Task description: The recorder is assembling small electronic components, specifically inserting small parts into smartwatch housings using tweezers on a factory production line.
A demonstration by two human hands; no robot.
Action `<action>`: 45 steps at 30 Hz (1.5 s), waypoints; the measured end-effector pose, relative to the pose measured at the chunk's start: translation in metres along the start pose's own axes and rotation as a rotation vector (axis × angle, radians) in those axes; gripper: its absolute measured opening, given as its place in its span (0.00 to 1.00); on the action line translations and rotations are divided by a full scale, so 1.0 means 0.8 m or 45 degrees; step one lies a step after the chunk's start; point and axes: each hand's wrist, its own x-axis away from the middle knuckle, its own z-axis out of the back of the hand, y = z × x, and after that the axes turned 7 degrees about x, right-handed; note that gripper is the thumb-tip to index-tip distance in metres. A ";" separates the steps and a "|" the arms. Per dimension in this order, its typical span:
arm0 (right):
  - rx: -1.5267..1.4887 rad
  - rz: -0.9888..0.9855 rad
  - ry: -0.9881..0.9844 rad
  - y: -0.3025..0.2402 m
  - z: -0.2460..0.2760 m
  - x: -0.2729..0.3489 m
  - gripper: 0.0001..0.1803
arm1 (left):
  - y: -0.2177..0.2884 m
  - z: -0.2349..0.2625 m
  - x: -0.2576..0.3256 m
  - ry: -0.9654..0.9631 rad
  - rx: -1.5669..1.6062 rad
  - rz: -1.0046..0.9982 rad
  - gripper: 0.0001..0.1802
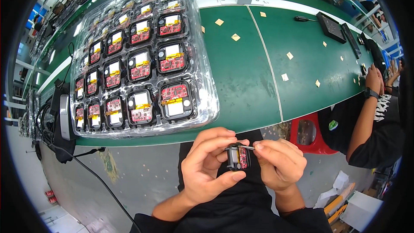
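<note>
My left hand (203, 170) grips a small black device casing (234, 159) by its sides, held up above my lap. A red circuit board (244, 159) shows in its right side, tilted away from me. My right hand (281, 164) pinches a thin metal tool, apparently tweezers (247, 147), whose tip reaches the casing's upper edge. Whether the tip grips anything is too small to tell. On the table to the left, a clear plastic tray (202, 116) carries several similar black casings (176, 99) with red boards, silvery-white rectangles and yellow strips.
The green table (241, 82) bears scattered paper bits (235, 37), a screwdriver (305, 18) and a black box (331, 27). At right sits another person (366, 121) beside a red stool (302, 133). A black cable (97, 179) hangs at left.
</note>
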 end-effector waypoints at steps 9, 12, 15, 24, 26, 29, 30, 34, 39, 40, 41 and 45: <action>0.014 0.007 0.000 0.000 -0.001 0.004 0.13 | -0.001 -0.003 0.001 0.007 -0.034 -0.003 0.31; 0.017 -0.007 0.004 0.000 -0.002 0.004 0.17 | -0.001 -0.002 0.000 0.014 -0.020 -0.002 0.31; 0.120 0.088 -0.012 -0.002 -0.001 0.003 0.18 | 0.003 -0.004 0.000 0.026 0.010 -0.003 0.32; -0.153 -0.138 0.111 0.010 0.011 -0.004 0.13 | 0.074 0.022 -0.008 -0.192 -0.270 -0.271 0.40; -0.174 -0.287 0.201 0.025 0.020 0.003 0.12 | 0.108 0.038 -0.013 -0.130 -0.503 -0.458 0.36; -0.253 -0.407 0.335 0.045 0.015 -0.013 0.11 | 0.163 0.037 -0.044 0.305 -0.519 -0.553 0.26; -0.273 -0.380 0.314 0.055 0.009 -0.021 0.12 | 0.183 0.045 -0.051 0.421 -0.616 -0.585 0.23; -0.580 -0.733 0.190 0.071 -0.009 -0.043 0.14 | 0.247 0.118 -0.094 0.607 -1.150 -0.478 0.17; -0.564 -0.758 0.227 0.076 -0.008 -0.045 0.14 | 0.275 0.175 -0.151 0.550 -1.568 -0.255 0.12; -0.575 -0.759 0.231 0.076 -0.008 -0.046 0.14 | 0.281 0.186 -0.155 0.524 -1.673 -0.185 0.11; -0.584 -0.764 0.235 0.076 -0.009 -0.046 0.15 | 0.282 0.195 -0.157 0.494 -1.776 -0.109 0.10; -0.604 -0.776 0.241 0.078 -0.009 -0.047 0.15 | 0.275 0.206 -0.163 0.328 -2.030 -0.278 0.08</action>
